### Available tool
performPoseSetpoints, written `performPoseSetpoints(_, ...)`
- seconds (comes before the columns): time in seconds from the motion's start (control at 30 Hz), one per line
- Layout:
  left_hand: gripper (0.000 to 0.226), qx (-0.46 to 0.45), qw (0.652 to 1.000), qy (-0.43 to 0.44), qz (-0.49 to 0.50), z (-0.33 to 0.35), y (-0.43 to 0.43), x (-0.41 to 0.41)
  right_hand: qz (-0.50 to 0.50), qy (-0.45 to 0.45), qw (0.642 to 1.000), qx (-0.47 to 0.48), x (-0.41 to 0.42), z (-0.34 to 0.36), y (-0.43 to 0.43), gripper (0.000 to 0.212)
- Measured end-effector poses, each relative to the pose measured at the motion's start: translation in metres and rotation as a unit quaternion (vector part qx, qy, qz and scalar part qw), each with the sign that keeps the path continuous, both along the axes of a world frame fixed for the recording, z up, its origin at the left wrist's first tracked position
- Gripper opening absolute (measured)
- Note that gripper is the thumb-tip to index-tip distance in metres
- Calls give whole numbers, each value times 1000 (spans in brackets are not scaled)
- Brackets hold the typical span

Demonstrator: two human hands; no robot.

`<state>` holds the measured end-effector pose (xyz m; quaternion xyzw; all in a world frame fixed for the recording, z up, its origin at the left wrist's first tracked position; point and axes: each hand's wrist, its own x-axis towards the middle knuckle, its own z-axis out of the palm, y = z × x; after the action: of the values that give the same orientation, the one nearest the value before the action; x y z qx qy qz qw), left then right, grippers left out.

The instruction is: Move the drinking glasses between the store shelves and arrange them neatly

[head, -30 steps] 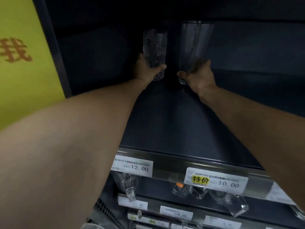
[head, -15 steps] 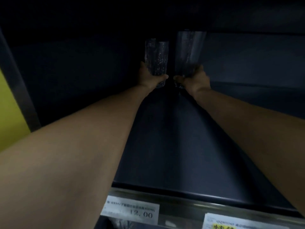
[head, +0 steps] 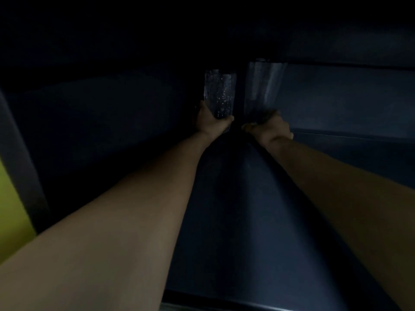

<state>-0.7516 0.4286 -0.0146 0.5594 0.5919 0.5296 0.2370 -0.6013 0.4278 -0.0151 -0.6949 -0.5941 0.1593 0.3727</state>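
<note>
Dim light, detail limited. Both arms reach deep into the bay, towards the back panel [head: 336,97] of the shelf. The left hand [head: 212,123] is curled round the lower part of a textured glass [head: 220,95], thumb across its front, fingers hidden behind. The glass is upright, just in front of the back panel, near its middle. The right hand [head: 269,129] is wrapped round the foot of a smooth glass [head: 262,88], which is taller and wider at the mouth. It is also upright, close against the back panel, just to the right of the textured one. The two glasses stand beside each other with a narrow dark gap between them; they do not appear to touch. Low grips make sense here: they leave the rims free and let each base be steered onto the shelf board [head: 235,221] that runs forward from the back panel. I cannot tell whether either base rests on the board. Judgement: this is the placing step, with the pair set at the rear so later glasses can line up in front. Risk: the glasses may knock together in the tight gap. A yellow panel [head: 11,209] shows far left of the back panel.
</note>
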Motion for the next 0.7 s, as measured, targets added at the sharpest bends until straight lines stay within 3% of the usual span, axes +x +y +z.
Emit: performPoseSetpoints(0.7, 59, 5, 999, -37, -35, 2, -5, -2, -26, 32, 999, 7, 0, 4, -4, 72)
